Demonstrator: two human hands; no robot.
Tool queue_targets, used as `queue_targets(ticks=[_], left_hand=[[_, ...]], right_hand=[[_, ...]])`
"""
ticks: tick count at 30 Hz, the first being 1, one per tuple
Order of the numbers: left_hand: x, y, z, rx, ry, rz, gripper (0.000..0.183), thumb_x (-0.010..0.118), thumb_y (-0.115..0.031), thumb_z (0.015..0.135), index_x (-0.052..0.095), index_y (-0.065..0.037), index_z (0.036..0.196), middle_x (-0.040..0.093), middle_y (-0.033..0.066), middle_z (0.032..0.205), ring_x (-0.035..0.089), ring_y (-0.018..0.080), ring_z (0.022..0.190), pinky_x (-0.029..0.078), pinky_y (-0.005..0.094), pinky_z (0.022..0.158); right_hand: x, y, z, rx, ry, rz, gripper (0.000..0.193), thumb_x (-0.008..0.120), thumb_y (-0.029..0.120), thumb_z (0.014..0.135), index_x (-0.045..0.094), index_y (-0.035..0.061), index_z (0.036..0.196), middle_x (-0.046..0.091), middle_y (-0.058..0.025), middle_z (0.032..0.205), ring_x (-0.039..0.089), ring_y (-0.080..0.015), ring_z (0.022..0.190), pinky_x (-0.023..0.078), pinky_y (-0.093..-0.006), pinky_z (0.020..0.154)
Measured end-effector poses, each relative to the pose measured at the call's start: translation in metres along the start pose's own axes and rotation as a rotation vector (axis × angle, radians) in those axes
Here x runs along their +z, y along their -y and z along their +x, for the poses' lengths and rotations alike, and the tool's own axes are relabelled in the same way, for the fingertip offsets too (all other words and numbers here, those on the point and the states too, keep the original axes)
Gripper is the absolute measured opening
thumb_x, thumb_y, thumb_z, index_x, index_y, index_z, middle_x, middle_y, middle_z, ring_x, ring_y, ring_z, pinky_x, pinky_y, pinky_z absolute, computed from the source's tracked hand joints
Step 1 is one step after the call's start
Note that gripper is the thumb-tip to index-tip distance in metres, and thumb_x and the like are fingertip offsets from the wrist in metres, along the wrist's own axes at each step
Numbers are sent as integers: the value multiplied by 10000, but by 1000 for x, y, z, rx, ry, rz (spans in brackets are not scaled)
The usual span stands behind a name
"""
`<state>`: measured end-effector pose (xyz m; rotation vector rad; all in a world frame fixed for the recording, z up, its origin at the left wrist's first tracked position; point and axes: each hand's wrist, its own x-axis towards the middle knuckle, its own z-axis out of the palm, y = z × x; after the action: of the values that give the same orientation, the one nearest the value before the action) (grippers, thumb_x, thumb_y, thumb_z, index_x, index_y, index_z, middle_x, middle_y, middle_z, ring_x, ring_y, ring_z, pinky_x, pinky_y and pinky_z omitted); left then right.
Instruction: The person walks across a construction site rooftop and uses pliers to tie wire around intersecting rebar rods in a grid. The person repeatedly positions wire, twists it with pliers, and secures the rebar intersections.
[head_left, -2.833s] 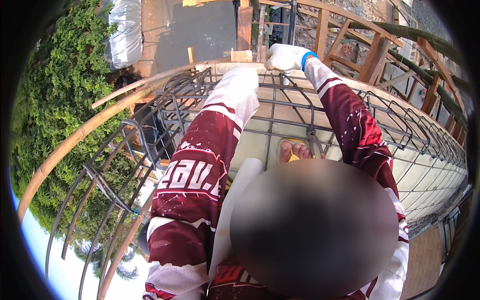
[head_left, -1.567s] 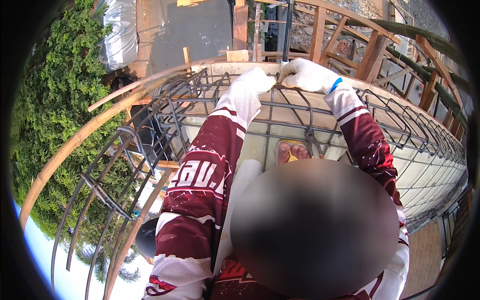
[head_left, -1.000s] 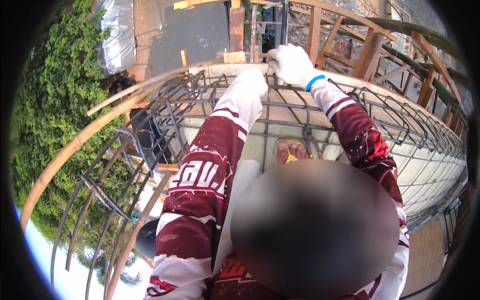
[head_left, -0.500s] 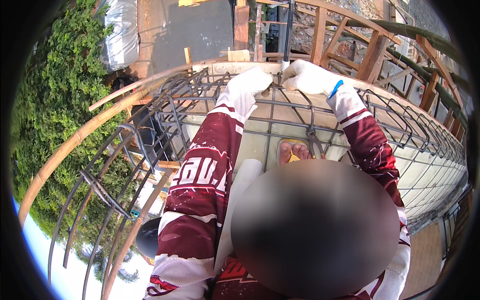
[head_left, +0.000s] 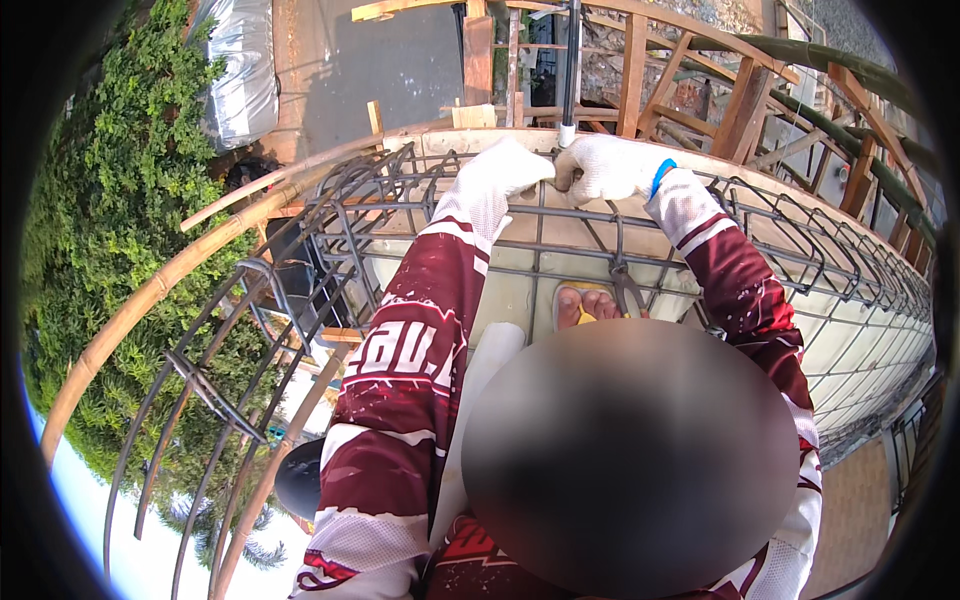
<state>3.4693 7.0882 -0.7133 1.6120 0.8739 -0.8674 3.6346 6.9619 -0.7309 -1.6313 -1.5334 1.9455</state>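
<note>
White knit gloves cover both of my hands, which work close together at the far side of a rebar cage (head_left: pixel 590 250). My left hand (head_left: pixel 505 168) is closed, thumb and fingertips pinched beside a crossing of the bars; whatever lies between them is too small to make out. Just to its right, my right hand (head_left: pixel 605 168) has its fingers curled in against the thumb, their content hidden. A blue band (head_left: pixel 662 177) circles the right wrist. Below the hands, dark pincers (head_left: pixel 627 288) rest on the bars with their handles spread, near my foot in a yellow sandal (head_left: pixel 580 305).
Long bent bars (head_left: pixel 180 400) stick out at the left beside a bamboo pole (head_left: pixel 120 325). Wooden framing (head_left: pixel 750 110) stands at the far right. A pale pipe (head_left: pixel 570 133) rises just beyond my hands. Pale panels (head_left: pixel 850 340) lie under the mesh; trees (head_left: pixel 120 240) fill the left.
My right hand has shifted slightly left and down, its fingers now curled more tightly. My left hand has moved slightly right, bringing the fingertips nearer together. The view has tilted a little.
</note>
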Motion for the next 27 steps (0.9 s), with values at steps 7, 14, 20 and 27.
queue_targets(ticks=[7,14,20,27], left_hand=[[7,-6,16,-109,16,267,333,698,-366,759,792,-62,855,749,159,827,720,298,784,566,380,727],[16,-9,13,-138,-141,354,350,756,-329,741,798,-29,916,758,191,881,739,322,864,567,406,787],[17,-37,8,-246,-96,446,398,734,-288,784,780,-69,1112,757,175,1111,726,316,1066,558,420,900],[23,-46,7,-330,-137,483,402,692,-278,839,758,-73,1179,733,174,1212,700,316,1158,545,422,964]], right_hand=[[1,-3,1,7,47,-55,421,758,245,726,769,39,1093,769,-165,978,730,-281,886,557,-393,774],[-4,3,4,8,41,-61,415,786,263,702,760,13,1033,762,-167,968,725,-316,944,555,-391,849],[0,7,23,167,-14,-396,522,848,331,631,771,60,1071,755,-207,1066,727,-375,1013,578,-469,875],[0,12,46,227,154,-580,455,824,293,672,794,80,1073,759,-197,1089,734,-339,1037,582,-456,895]])
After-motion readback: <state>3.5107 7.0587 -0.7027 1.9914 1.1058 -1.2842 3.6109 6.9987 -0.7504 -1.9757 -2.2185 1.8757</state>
